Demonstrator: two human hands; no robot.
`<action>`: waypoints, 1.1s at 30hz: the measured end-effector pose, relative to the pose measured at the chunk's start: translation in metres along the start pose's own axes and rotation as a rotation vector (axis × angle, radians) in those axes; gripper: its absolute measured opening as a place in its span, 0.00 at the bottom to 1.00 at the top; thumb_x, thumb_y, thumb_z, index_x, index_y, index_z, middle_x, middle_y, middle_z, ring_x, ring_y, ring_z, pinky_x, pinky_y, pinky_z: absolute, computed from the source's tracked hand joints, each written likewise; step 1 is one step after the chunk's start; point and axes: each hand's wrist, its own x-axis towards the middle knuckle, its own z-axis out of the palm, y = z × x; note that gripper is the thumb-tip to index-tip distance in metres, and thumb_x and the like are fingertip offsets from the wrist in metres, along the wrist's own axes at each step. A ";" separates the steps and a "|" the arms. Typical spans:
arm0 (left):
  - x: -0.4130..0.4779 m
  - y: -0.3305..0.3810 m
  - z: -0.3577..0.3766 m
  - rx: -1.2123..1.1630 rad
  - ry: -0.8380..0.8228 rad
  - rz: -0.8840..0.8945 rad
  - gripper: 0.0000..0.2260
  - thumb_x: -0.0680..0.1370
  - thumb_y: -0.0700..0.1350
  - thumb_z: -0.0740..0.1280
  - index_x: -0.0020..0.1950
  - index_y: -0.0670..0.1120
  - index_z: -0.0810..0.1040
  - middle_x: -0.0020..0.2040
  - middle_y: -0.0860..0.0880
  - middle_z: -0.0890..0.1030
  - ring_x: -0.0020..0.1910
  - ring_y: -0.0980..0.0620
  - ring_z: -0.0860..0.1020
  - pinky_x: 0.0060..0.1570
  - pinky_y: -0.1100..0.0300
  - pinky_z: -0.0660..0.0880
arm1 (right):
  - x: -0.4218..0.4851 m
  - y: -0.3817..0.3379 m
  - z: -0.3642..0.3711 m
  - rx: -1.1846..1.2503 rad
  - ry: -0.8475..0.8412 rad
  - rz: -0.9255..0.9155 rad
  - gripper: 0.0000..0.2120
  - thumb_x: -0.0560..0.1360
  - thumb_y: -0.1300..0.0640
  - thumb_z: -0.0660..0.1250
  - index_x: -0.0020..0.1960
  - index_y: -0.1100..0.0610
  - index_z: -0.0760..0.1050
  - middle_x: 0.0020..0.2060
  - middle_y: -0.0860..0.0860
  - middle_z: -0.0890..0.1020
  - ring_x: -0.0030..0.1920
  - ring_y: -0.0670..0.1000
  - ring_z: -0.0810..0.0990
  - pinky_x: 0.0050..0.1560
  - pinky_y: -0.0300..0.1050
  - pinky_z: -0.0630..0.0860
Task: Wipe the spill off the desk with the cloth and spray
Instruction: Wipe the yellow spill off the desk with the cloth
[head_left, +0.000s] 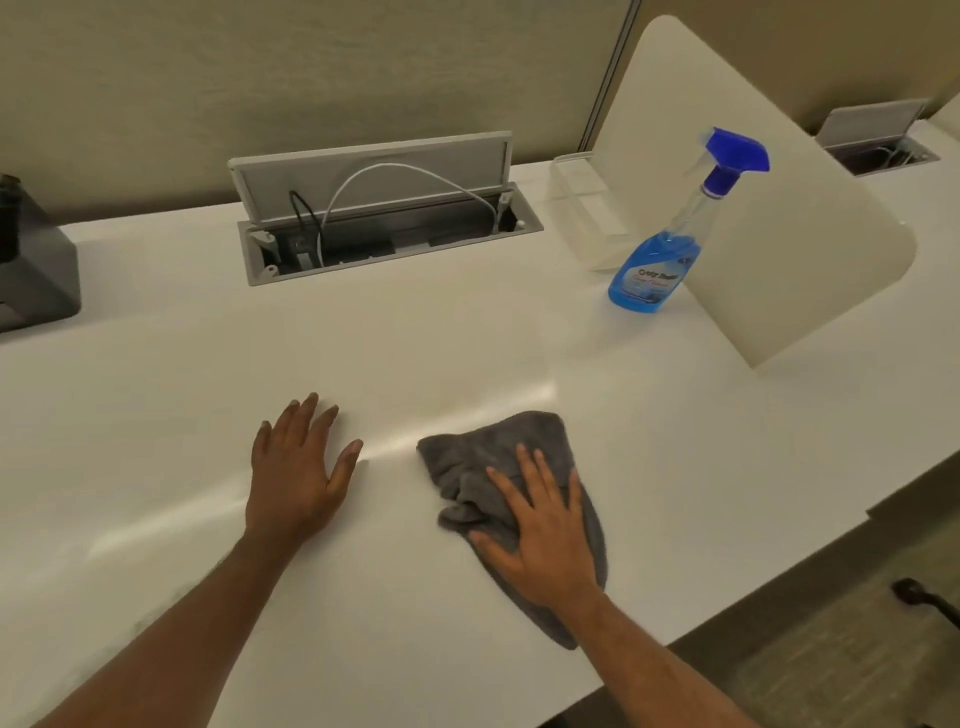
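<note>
White desk (467, 338): one cloth (498, 457), one spray bottle (654, 260), two flat hands.

The only print in view is on the spray bottle (670, 244), which stands on the worktop (363, 338). A blue label (644, 278) on its lower front carries a line of bold white lettering with a thinner, slanted line beneath it. Both lines are too blurred to read, so no word, brand or number can be made out.

Office: partitioned desk (467, 338), cable hatch (384, 218)
</note>
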 end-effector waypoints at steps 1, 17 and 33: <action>0.005 0.004 0.002 0.011 -0.009 0.006 0.31 0.79 0.64 0.50 0.74 0.47 0.70 0.77 0.45 0.65 0.78 0.44 0.61 0.76 0.43 0.53 | 0.010 0.009 -0.002 -0.002 -0.009 0.024 0.36 0.74 0.25 0.53 0.78 0.39 0.57 0.81 0.49 0.51 0.81 0.49 0.46 0.77 0.65 0.45; 0.082 0.035 0.022 0.078 -0.010 0.039 0.33 0.78 0.66 0.47 0.75 0.48 0.68 0.79 0.44 0.63 0.79 0.44 0.57 0.76 0.42 0.48 | 0.148 0.018 -0.004 -0.011 -0.029 0.010 0.38 0.73 0.24 0.51 0.79 0.36 0.47 0.81 0.49 0.50 0.80 0.58 0.45 0.72 0.76 0.45; 0.117 0.038 0.029 0.077 -0.003 0.021 0.32 0.79 0.65 0.48 0.74 0.47 0.70 0.78 0.44 0.64 0.78 0.44 0.58 0.76 0.42 0.50 | 0.207 0.082 -0.014 -0.058 -0.039 0.104 0.36 0.74 0.26 0.44 0.79 0.37 0.51 0.81 0.50 0.49 0.81 0.56 0.44 0.73 0.73 0.45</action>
